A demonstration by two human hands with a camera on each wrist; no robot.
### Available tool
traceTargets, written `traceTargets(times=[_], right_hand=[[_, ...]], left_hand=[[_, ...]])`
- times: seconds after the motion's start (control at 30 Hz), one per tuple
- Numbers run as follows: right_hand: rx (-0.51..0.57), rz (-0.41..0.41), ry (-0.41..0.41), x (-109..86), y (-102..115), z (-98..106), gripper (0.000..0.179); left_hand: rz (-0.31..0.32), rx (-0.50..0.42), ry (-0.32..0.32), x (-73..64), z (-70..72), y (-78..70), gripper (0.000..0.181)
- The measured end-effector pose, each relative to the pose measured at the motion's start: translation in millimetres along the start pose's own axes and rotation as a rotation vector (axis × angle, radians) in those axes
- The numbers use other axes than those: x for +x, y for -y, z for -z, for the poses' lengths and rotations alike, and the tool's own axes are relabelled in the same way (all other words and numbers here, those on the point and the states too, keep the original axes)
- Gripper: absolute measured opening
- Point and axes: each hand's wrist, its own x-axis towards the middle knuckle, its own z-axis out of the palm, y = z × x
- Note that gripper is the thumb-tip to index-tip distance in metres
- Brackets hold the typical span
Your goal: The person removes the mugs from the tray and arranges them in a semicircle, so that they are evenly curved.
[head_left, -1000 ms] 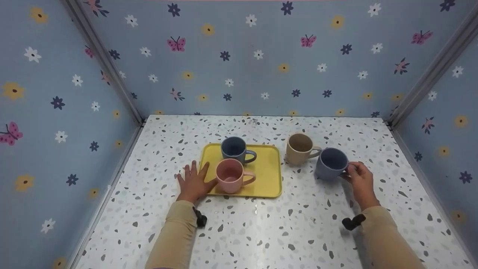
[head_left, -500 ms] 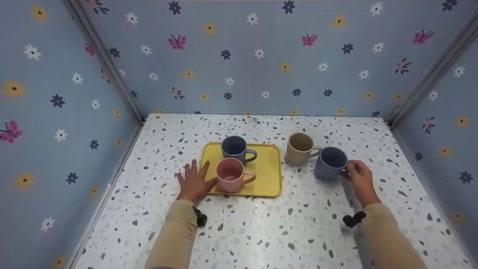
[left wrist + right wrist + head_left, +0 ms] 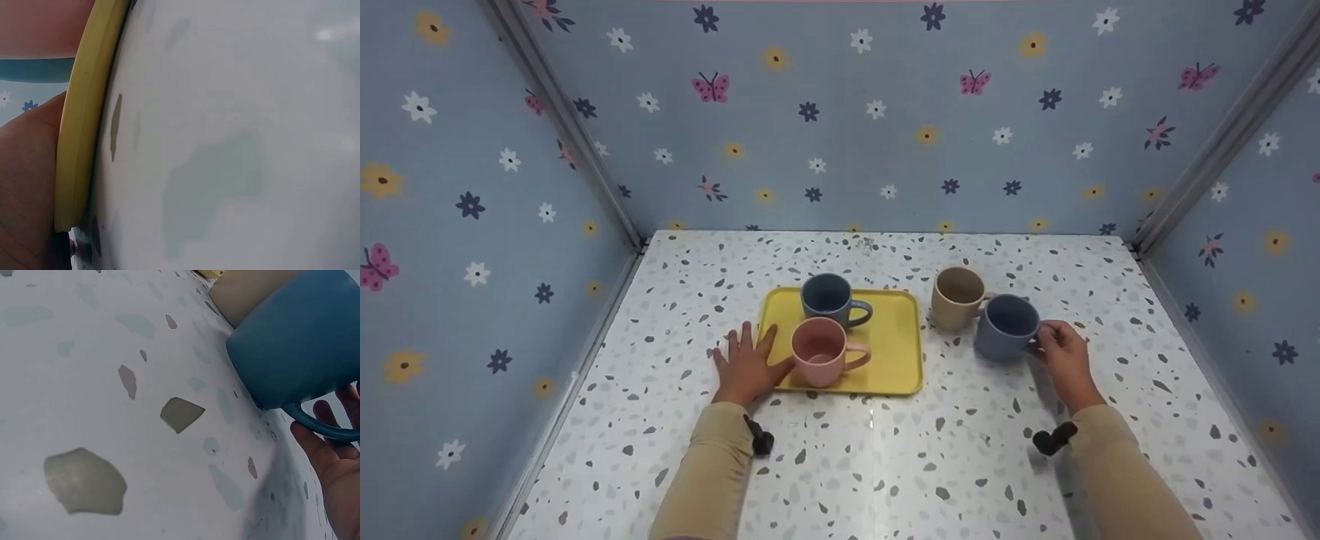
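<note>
My right hand (image 3: 1065, 361) grips the handle (image 3: 320, 426) of a blue mug (image 3: 1006, 334), which stands upright on the table right beside a beige mug (image 3: 952, 306). In the head view the blue mug overlaps the beige mug's handle. My left hand (image 3: 746, 371) lies with fingers spread at the left edge of a yellow tray (image 3: 892, 352), its thumb reaching over the rim toward a pink mug (image 3: 819, 360). Behind the pink mug, a second blue mug (image 3: 823, 301) stands on the tray, its lower part partly hidden. Both tray mugs have their handles to the right.
The speckled white table (image 3: 915, 465) is bounded by blue flowered panels (image 3: 877, 150) at the back and both sides. Grey metal posts (image 3: 562, 120) run up the corners. A black wrist device (image 3: 1054, 439) sits on each sleeve.
My right hand has moved the blue mug slightly left, closer to the beige mug, over its handle in the head view. The left hand and tray stay put.
</note>
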Motion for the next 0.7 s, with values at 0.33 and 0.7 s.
traceTargets(times=[0.33,0.7], right_hand=[[-0.022,-0.040,0.020,1.0,-2.3,-4.2,0.033],[-0.012,-0.071,0.002,3.3,0.7,-8.1,0.030]], left_hand=[[0.004,-0.005,0.002,-2.4,-0.3,0.0,0.094],[-0.001,0.004,0.015,4.3,-4.4,4.3,0.098]])
